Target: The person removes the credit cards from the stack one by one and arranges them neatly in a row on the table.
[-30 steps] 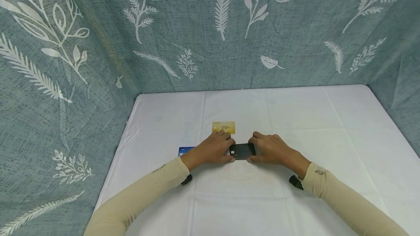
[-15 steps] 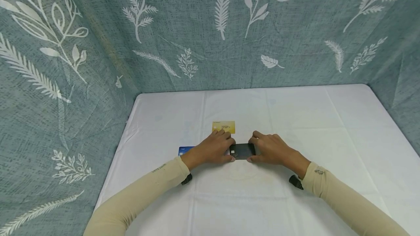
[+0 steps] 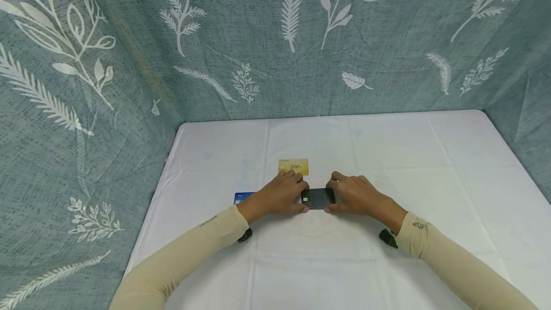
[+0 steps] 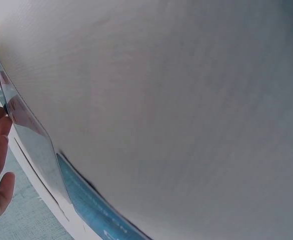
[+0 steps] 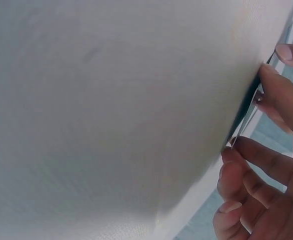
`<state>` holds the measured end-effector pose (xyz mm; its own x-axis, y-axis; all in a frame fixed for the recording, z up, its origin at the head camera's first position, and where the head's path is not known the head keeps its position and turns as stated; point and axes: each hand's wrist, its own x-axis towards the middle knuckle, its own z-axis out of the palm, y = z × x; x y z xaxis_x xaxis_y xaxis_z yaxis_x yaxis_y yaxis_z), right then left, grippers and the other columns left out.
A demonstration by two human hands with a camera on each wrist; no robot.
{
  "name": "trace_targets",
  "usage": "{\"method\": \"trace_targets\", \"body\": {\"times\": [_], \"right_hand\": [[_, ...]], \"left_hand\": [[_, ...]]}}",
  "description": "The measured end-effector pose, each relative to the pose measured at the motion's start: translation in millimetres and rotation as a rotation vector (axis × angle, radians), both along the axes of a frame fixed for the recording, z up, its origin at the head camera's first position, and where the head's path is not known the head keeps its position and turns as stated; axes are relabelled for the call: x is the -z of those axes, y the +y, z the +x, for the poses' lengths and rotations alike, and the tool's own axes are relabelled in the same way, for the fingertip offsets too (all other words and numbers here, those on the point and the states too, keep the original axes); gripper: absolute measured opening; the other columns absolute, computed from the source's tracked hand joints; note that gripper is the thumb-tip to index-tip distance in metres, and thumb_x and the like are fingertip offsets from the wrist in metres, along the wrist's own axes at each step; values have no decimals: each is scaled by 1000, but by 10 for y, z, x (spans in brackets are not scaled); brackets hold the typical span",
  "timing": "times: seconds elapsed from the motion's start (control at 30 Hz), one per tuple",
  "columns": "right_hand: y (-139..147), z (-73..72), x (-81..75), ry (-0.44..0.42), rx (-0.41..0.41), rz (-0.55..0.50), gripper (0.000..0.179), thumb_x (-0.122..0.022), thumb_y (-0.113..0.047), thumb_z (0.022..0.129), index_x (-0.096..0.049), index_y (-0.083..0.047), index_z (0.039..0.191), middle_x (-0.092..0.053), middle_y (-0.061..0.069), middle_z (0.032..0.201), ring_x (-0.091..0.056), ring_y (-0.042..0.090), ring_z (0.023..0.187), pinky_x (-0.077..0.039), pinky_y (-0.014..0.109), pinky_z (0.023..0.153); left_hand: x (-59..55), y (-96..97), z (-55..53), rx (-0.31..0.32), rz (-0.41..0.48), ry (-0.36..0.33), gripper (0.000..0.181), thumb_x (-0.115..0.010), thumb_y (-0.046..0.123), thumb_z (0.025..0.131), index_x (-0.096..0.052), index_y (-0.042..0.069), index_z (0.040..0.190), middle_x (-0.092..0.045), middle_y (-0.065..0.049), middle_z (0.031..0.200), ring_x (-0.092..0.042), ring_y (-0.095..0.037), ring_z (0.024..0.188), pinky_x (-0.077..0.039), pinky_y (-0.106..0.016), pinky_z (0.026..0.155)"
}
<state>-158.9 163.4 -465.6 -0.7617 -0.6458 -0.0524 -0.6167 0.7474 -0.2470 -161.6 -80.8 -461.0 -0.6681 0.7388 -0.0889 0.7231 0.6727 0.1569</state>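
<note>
A black card [image 3: 317,199] with VIP printed on it lies level between my hands, at the middle of the white table. My left hand [image 3: 281,195] pinches its left end between thumb and fingers. At the opposite end my right hand [image 3: 359,196] grips the card's corners in the same way. The right wrist view shows its dark edge [image 5: 247,102] between fingers and thumb. A blue card [image 3: 243,198] lies left of the black one, partly hidden behind the left hand. Just beyond the left fingertips is a gold card [image 3: 293,166], its lower edge partly covered.
In the left wrist view a shiny pale card [image 4: 36,140] lies beside the blue card; from the head view the left hand hides it. A white cloth [image 3: 413,157] covers the table. Patterned grey-green curtains [image 3: 267,37] hang behind it and at both sides.
</note>
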Motion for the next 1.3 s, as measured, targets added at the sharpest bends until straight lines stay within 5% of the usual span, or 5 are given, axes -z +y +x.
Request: {"method": "trace_targets", "body": {"times": [1.3], "right_hand": [[-1,11,-25,-7,7,-18,56,-83,-52,77,-72,-10,112,-64,2,105,-58,8,70,-48,27,60]], "left_hand": [[19,-20,13,8,56,14,48,-69,49,92,-66,12,122,-62,-2,110,-51,-16,94,-38,-33,81]]}}
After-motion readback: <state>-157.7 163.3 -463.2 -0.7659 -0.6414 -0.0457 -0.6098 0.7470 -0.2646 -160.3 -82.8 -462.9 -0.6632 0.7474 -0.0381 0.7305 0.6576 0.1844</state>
